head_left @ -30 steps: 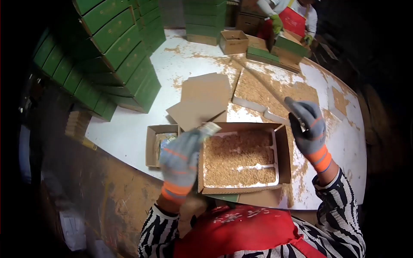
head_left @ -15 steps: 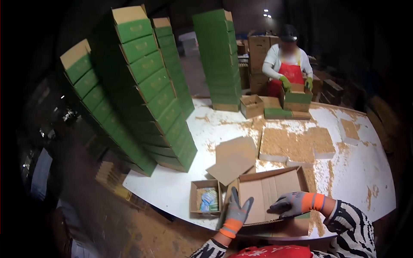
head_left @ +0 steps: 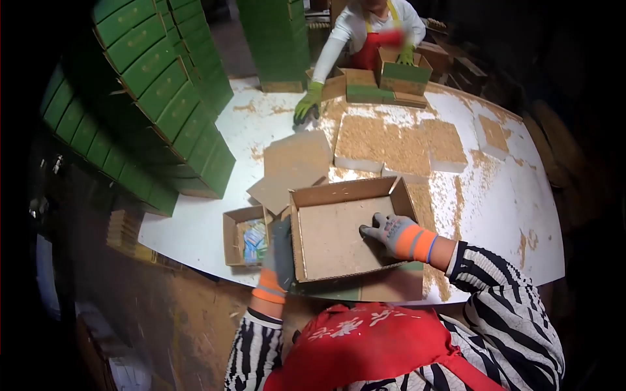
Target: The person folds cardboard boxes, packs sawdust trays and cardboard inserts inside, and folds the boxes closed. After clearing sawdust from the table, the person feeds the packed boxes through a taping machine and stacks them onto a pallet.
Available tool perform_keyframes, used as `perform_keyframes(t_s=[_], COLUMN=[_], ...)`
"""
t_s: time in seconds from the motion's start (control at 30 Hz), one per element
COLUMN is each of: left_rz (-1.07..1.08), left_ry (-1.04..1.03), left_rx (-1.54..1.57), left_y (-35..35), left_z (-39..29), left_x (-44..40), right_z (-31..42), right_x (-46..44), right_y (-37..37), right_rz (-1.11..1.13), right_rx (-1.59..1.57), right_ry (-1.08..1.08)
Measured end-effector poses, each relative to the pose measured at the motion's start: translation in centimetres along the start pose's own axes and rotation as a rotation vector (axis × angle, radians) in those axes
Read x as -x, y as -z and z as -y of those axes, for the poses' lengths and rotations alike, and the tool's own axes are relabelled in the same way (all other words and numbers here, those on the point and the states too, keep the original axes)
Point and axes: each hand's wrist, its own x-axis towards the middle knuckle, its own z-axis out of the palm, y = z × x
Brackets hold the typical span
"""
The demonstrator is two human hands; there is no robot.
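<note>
Brown, the open box (head_left: 349,190) sits against the left hand (head_left: 280,257), its grip unclear. The right hand (head_left: 393,236), fingers parted, reaches inside.

Your worktop (head_left: 508,208) takes the strongest light, its white surface brightest around 3 o'clock, while the floor (head_left: 202,332) at 7 o'clock lies dim. Black vignetting swallows your corners, and the wide lens tilts the green stacks (head_left: 147,81) at 10 o'clock. Your right hand (head_left: 392,232) reads fairly crisp; your left hand (head_left: 282,254) looks darker, softer. At 1 o'clock, a red apron (head_left: 366,53) smears.
</note>
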Motion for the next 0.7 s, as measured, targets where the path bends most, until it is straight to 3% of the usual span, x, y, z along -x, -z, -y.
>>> perform_keyframes(t_s=[0.03, 0.07, 0.1, 0.17, 0.2, 0.23, 0.3, 0.4, 0.53, 0.63, 0.67, 0.7], left_rz=[0.108, 0.128, 0.140, 0.003, -0.065, -0.067, -0.081, -0.133, -0.192, -0.195, -0.224, -0.296], left_ry=[0.020, -0.197, -0.402, 0.013, 0.204, 0.221, 0.253, 0.304, -0.103, -0.125, -0.150, -0.214], left_rx=[0.332, -0.367, -1.068, -0.408, -0.075, -0.313, -0.787, -0.755, -0.435, -0.053, -0.191, -0.094], left_y=[2.7, 5.2, 6.8, 8.2, 8.4, 8.2, 7.5, 3.6, 2.4, 4.6, 7.1, 10.7], left_z=[1.5, 1.9, 2.9, 8.3, 9.9, 10.3, 10.5, 9.3, 8.2, 1.4, -2.0, -3.4], left_x=[-0.7, -0.7, -0.2, -0.2, -0.8, -1.4, -2.4, -2.1, -0.7, 0.5, 1.1, 2.2], right_z=[-0.4, -1.0, -1.6, -3.9, -5.2, -6.4, -6.5, -2.2, -1.4, 0.5, 2.8, 5.2], right_x=[0.6, 1.0, 1.9, 3.8, 3.8, 3.6, 2.3, 0.4, 0.4, -1.7, -3.7, -5.9], right_y=[0.1, 0.5, 1.3, 2.5, 1.2, -1.3, -5.9, -6.6, -6.6, -2.9, 0.8, 3.3], right_rz=[-0.170, -0.351, -0.451, -0.652, -0.646, -0.618, -0.200, -0.304, -0.443, -0.417, -0.379, -0.340], right_rx=[-0.102, -0.199, -0.318, -0.556, -0.916, -1.277, -1.278, -1.308, -1.670, -1.648, -1.635, -1.621], right_ry=[0.084, 0.168, 0.061, -0.162, -0.250, -0.337, -0.520, -0.568, -0.475, -0.295, -0.224, -0.155])
